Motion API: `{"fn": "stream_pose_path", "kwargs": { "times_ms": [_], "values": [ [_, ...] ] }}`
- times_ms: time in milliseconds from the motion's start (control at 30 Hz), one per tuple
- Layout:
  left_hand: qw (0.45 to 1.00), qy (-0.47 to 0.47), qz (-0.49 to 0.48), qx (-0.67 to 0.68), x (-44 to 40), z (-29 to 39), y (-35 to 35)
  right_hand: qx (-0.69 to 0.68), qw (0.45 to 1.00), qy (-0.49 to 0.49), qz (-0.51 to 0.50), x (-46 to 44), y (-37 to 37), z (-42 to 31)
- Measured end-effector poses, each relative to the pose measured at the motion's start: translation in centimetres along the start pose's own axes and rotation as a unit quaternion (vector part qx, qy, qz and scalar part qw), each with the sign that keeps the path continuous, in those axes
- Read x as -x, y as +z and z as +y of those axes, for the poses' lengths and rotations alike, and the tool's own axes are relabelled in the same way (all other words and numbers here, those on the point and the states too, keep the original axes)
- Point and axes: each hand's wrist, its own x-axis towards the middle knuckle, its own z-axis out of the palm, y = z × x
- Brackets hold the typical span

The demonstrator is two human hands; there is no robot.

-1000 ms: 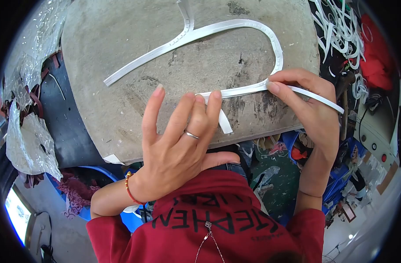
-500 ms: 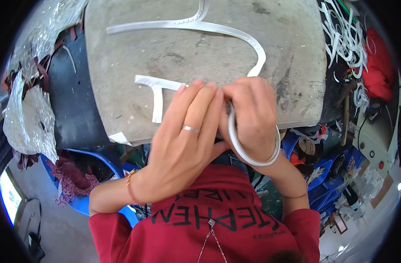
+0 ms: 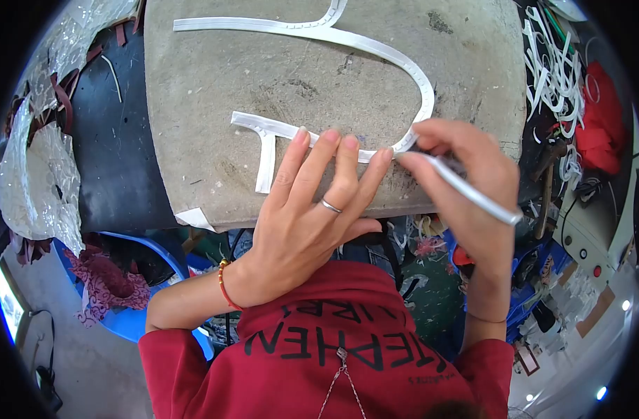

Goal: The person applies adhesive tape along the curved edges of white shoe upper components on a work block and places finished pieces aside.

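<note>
A flat white curved band (image 3: 423,87) with short branches and small notches along its edge lies on a grey work board (image 3: 215,77). My left hand (image 3: 309,188) rests on the band's near arm, fingers stretched out and slightly spread, fingertips pressing on it. To the right, my right hand (image 3: 473,181) is closed in a pinch on a narrow white strip (image 3: 473,195), slightly blurred. One end of the strip meets the band's edge near my left fingertips; the other sticks out past my right hand. Whether strip and band are joined there, I cannot tell.
Tangled white strips (image 3: 553,70) and a red cloth (image 3: 600,119) lie right of the board. A hammer (image 3: 546,185) is by its right edge. Clear plastic sheeting (image 3: 40,188) hangs at left; blue bins (image 3: 134,318) stand below.
My right hand has moved right, away from my left hand, drawing the strip out from a loop into a straighter line. My left fingers have spread on the band, which appears slightly shifted.
</note>
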Motion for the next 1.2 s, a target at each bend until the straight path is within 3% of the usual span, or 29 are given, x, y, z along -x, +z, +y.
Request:
{"fn": "stream_pose_path", "kwargs": {
  "times_ms": [100, 233, 333, 400, 433, 500, 533, 567, 633, 667, 800, 900, 1067, 1200],
  "values": [
    [1.000, 0.004, 0.014, -0.025, -0.1, 0.1, 0.2, 0.057, 0.988, -0.142, 0.002, -1.2, -1.2, 1.5],
    [0.999, -0.003, 0.022, -0.031, -0.5, 0.6, 0.4, 0.215, 0.951, -0.220, -0.042, -2.7, -2.0, 0.3],
    [1.000, 0.019, -0.003, -0.019, -0.5, 0.1, 0.0, 0.262, 0.912, -0.314, -0.016, -3.2, -1.6, 0.5],
    [0.998, 0.057, -0.026, 0.030, -0.4, -1.7, -1.0, 0.194, 0.939, -0.279, -0.050, -2.9, -1.2, 1.0],
    [0.999, 0.037, -0.030, -0.010, 0.0, -2.9, -2.7, 0.158, 0.950, -0.260, -0.069, -2.4, -0.7, 1.4],
    [0.995, -0.007, -0.045, -0.090, 0.7, -4.6, -5.7, 0.069, 0.971, -0.230, -0.015, -0.2, 2.3, 0.3],
    [0.998, -0.015, -0.029, -0.054, 1.3, -4.4, -5.8, 0.046, 0.975, -0.213, 0.035, 0.4, 4.3, -0.6],
    [0.999, 0.037, -0.011, -0.035, 1.8, -3.8, -4.9, 0.023, 0.976, -0.199, 0.085, 0.8, 5.8, -1.3],
    [0.997, 0.009, -0.012, 0.080, 2.0, -1.8, -2.8, 0.047, 0.977, -0.169, 0.120, 1.4, 6.8, -1.9],
    [0.998, 0.010, -0.007, 0.064, 2.1, -1.8, -2.2, 0.060, 0.978, -0.149, 0.134, 2.0, 7.0, -2.2],
    [0.998, 0.045, -0.013, 0.044, 2.2, -2.8, -2.1, -0.076, 0.992, -0.010, 0.101, 3.5, 4.5, -2.4],
    [0.998, 0.054, -0.018, 0.014, 2.2, -3.0, -2.0, -0.078, 0.993, 0.054, 0.076, 2.9, 3.8, -2.5],
    [1.000, 0.020, -0.007, -0.010, 1.9, -1.9, -1.5, 0.027, 0.995, -0.057, 0.084, 2.5, 4.4, -1.7],
    [0.999, 0.010, -0.012, -0.033, 1.7, -1.5, -1.7, -0.081, 0.996, 0.004, 0.042, 2.2, 2.1, -0.8]
  ]
}}
